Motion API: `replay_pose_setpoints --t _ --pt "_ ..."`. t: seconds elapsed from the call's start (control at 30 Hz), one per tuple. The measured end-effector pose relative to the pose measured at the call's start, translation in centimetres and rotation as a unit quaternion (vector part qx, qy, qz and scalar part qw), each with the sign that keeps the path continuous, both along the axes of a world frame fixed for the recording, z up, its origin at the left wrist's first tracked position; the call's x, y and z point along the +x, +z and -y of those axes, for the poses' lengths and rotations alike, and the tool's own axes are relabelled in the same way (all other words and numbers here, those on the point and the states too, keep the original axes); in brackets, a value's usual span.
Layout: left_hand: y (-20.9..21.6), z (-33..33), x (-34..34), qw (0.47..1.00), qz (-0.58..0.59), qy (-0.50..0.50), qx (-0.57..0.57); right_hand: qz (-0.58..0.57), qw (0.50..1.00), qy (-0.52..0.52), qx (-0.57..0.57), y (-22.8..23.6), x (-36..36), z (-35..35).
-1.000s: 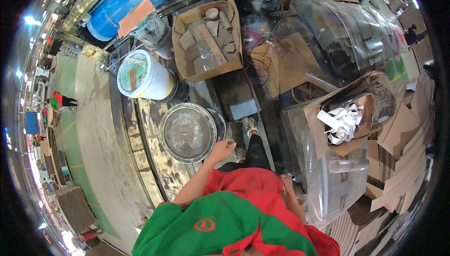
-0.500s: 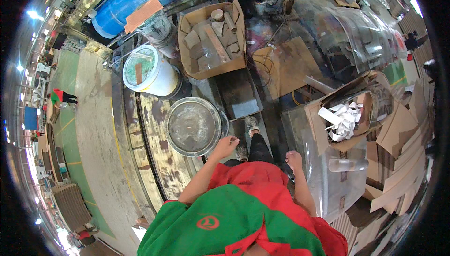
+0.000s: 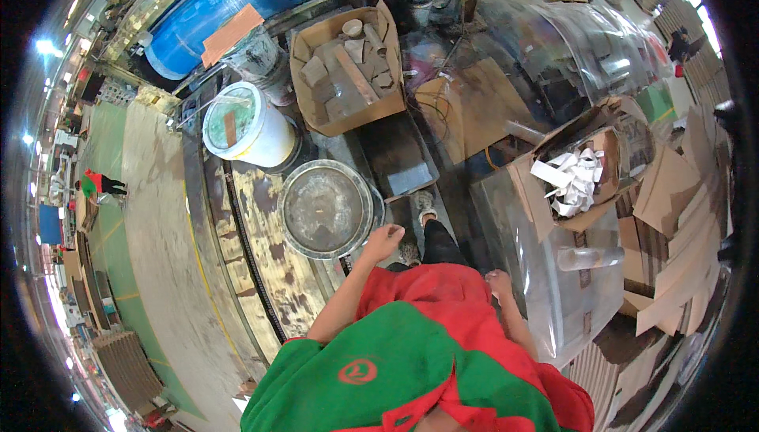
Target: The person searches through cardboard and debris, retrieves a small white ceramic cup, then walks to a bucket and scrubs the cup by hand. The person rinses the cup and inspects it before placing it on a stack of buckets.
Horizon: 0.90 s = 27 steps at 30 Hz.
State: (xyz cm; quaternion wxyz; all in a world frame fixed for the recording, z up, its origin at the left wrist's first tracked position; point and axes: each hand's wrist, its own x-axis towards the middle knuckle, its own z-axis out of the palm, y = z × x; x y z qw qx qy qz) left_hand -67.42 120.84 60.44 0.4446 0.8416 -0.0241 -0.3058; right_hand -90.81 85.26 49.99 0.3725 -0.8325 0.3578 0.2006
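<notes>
– Two bare hands in the head view, right? State?
– Yes. Left hand (image 3: 385, 243): fingers loosely bent, out in front of the red and green shirt (image 3: 379, 337). Can't tell whether thumb and fingertips meet.
– Nearest thing?
– Round drum (image 3: 326, 209), metal rim, grey stained top. Hand sits just beside its lower right rim; can't confirm contact.
– Right hand (image 3: 498, 282)?
– Fingers bent in, low at the person's right side, near a bulky stack under clear plastic (image 3: 538, 294). Can't tell spread or pressed together from this angle.
– Around the drum?
– White bucket (image 3: 273, 138) just beyond, green stuff and a brown piece (image 3: 230, 128) at its mouth. Right of that, an open cardboard box (image 3: 364, 118) with tan scraps, long strip (image 3: 356, 75) slanted across them.
– Right side?
– Open carton (image 3: 534, 199) full of tangled white strips (image 3: 571, 183). Clear tube (image 3: 589, 258) lies on the plastic. Cardboard sheets (image 3: 672, 274) farther right.
– Far left?
– Another person (image 3: 101, 184), red and green top, on the floor.
</notes>
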Motion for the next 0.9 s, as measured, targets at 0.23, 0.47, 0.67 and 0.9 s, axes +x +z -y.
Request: replay_pose_setpoints --t 0.23,0.47,0.67,0.9 --pt "-2.2 0.7 -1.2 0.998 -0.049 0.012 -0.045 0.021 0.999 -0.031 -0.016 0.9 -2.7 0.1" --pt "-4.5 3.9 0.1 0.989 -0.135 0.016 -0.065 0.035 0.995 -0.088 -0.004 1.8 -1.8 0.9" --pt "-7.2 7.9 3.7 0.989 -0.146 -0.03 -0.008 0.002 0.989 -0.148 -0.01 3.1 -1.0 3.2" --pt "-5.3 12.8 10.8 0.981 -0.19 -0.028 0.025 0.094 0.915 -0.363 -0.148 4.4 5.4 10.8"
